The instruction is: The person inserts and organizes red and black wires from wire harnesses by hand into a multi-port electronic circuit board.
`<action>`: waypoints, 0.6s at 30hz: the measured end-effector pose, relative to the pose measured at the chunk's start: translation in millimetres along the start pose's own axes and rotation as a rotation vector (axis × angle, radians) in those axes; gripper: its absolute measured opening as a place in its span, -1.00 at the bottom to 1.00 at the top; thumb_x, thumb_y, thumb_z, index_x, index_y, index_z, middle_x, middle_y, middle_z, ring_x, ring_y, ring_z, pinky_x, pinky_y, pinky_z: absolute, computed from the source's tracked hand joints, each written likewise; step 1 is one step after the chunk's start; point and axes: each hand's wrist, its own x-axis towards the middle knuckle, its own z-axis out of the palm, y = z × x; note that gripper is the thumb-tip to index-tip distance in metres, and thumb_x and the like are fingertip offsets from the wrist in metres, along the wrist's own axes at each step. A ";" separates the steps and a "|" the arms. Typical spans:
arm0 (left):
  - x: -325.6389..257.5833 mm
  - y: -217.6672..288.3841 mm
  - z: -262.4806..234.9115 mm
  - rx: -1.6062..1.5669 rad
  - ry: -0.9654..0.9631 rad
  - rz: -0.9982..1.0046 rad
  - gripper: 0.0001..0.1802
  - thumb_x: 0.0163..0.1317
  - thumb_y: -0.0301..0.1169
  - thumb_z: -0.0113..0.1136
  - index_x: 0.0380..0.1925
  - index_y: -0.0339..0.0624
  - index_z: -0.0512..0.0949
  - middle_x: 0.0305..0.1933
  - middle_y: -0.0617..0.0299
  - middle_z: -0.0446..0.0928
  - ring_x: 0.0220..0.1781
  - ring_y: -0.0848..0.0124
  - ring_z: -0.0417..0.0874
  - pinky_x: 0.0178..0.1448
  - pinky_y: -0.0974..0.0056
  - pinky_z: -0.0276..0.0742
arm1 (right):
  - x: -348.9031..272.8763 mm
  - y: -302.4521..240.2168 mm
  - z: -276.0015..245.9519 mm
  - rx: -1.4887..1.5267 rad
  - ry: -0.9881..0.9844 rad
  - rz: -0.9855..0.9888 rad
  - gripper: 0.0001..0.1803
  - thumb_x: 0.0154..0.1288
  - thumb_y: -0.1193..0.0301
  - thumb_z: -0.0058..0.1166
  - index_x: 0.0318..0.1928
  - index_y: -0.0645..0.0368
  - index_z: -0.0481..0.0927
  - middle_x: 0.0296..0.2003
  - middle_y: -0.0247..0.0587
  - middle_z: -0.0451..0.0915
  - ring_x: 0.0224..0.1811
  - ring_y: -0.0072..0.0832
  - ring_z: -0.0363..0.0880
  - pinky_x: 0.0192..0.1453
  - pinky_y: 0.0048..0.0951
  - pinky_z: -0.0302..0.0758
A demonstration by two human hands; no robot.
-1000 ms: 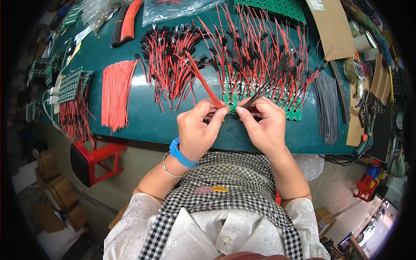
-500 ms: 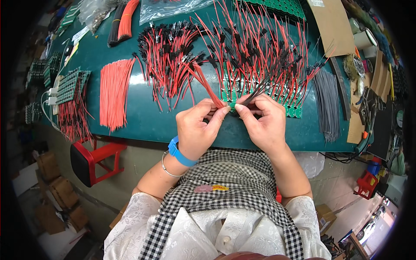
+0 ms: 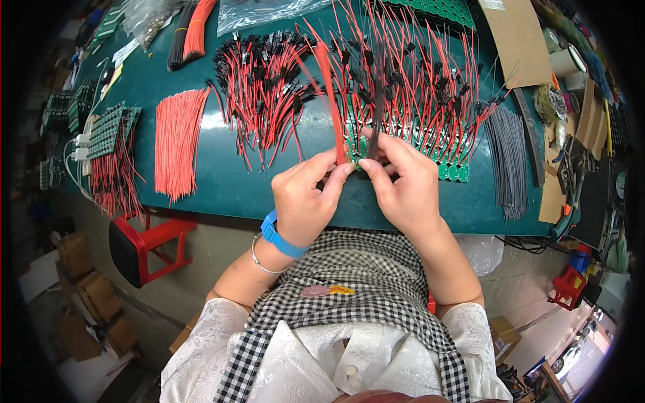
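Both hands meet close together over the near part of the green table. Pinched in my left hand [image 3: 308, 187] is a bundle of red wires [image 3: 330, 101], which stands up from the fingertips. My right hand [image 3: 403, 178] closes thumb and finger on a bundle of black wires [image 3: 378, 101], blurred and nearly upright. Between the fingertips shows a bit of green circuit board [image 3: 358, 161]; the fingers hide most of it. Right behind the hands lie rows of round green circuit boards [image 3: 451, 171] with red and black wires attached.
Left of my hands lie a pile of connector leads [image 3: 262, 94] and a stack of red wires [image 3: 180, 144]. Black wires [image 3: 507, 161] lie to the right. At the far left are wired green panels [image 3: 113, 134]. A red stool [image 3: 151, 248] stands below the table edge.
The red and black bundles have swung from leaning outward to nearly upright and closer together. My right hand has tilted slightly inward; the left has hardly moved.
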 end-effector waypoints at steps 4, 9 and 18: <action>0.6 8.5 -5.0 -0.076 0.005 -0.072 -0.79 0.19 -0.62 0.32 -0.16 -0.41 0.65 -0.37 0.11 0.71 -0.37 0.48 0.73 -0.30 0.42 0.65 | -2.4 -6.4 -9.7 0.149 0.066 0.134 -0.80 0.19 0.62 0.23 -0.14 0.36 0.62 -0.29 -0.13 0.66 -0.38 -0.48 0.69 -0.36 -0.50 0.64; 0.8 15.5 -8.0 -0.224 -0.082 -0.162 -0.82 0.21 -0.61 0.31 -0.18 -0.44 0.65 -0.38 0.11 0.70 -0.39 0.50 0.71 -0.30 0.44 0.64 | -7.9 -0.3 -18.1 0.315 0.075 0.175 -0.92 0.23 0.64 0.22 -0.26 0.39 0.63 -0.26 -0.16 0.67 -0.35 -0.54 0.67 -0.32 -0.53 0.67; 3.0 10.2 5.8 -0.203 -0.102 -0.193 -0.91 0.23 -0.59 0.30 -0.29 -0.43 0.65 -0.40 0.13 0.70 -0.41 0.52 0.70 -0.30 0.44 0.63 | -9.9 4.5 -15.7 0.376 0.081 0.190 -0.92 0.19 0.65 0.24 -0.30 0.43 0.64 -0.31 -0.15 0.67 -0.34 -0.56 0.67 -0.29 -0.56 0.64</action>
